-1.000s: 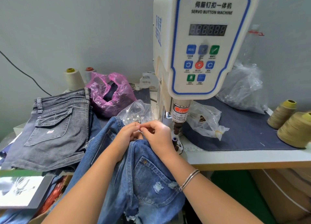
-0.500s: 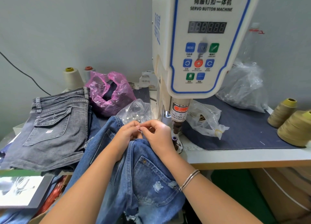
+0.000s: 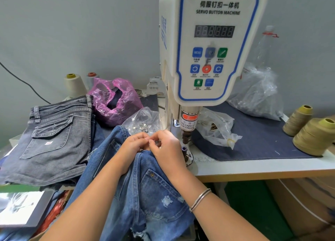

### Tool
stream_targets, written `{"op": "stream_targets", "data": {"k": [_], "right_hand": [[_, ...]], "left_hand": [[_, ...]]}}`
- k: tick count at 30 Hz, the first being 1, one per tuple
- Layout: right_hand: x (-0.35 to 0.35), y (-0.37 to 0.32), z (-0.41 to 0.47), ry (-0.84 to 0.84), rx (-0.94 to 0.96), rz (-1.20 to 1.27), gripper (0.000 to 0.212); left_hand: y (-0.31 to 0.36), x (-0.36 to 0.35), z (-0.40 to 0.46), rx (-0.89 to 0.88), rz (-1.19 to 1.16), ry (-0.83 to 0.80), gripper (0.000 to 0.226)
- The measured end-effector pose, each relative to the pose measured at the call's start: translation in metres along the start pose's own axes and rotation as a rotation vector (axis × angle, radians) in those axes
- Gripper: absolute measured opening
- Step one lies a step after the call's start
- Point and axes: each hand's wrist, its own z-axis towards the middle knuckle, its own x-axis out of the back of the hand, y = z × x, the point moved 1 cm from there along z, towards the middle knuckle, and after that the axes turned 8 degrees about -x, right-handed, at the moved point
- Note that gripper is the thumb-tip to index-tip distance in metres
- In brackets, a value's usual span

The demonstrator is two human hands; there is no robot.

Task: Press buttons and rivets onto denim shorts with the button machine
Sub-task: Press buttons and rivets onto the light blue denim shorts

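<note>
Both hands are meeting over the waistband of the blue denim shorts [image 3: 145, 182], which are draping over the front edge of the table [image 3: 253, 168], just left of the button machine [image 3: 213, 46]. The left hand [image 3: 133, 146] is curling its fingers round the top edge of the fabric, and the right hand [image 3: 167, 148] is pinching the same spot from the other side, fingertips of the two hands touching; whether a small button is sitting between them cannot be told. The right hand is lying just beside the machine's lower die [image 3: 184, 149], under the punch head [image 3: 186, 137]. A silver bangle [image 3: 200, 199] is circling the right wrist.

Toward the left edge of the table, grey denim shorts [image 3: 52, 139] are lying flat on a pile. Behind them a pink plastic bag [image 3: 116, 99] is sitting, with a cream thread cone [image 3: 74, 85] at the back. A clear bag of metal parts [image 3: 143, 121] is resting just behind the hands, and another clear bag [image 3: 217, 128] is lying right of the punch on a dark blue cloth mat [image 3: 257, 139]. Two olive thread cones [image 3: 315, 137] are standing near the right edge.
</note>
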Motion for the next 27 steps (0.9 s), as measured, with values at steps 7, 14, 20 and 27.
{"op": "stream_targets", "data": {"k": [7,14,20,27], "right_hand": [[0.023,-0.003,-0.024,0.015,0.170,-0.044,0.003],[0.073,0.042,-0.041,0.176,-0.192,0.236,0.023],[0.076,0.053,-0.013,-0.105,-0.320,0.342,0.026],[0.089,0.051,0.000,-0.108,0.020,0.037,0.039]], "left_hand": [[0.000,0.001,0.001,-0.003,0.037,-0.020,0.032],[-0.001,0.001,0.002,0.022,0.072,-0.004,0.031],[0.001,0.000,0.001,0.033,0.099,0.003,0.031],[0.002,0.000,0.002,0.050,0.096,-0.004,0.031]]}}
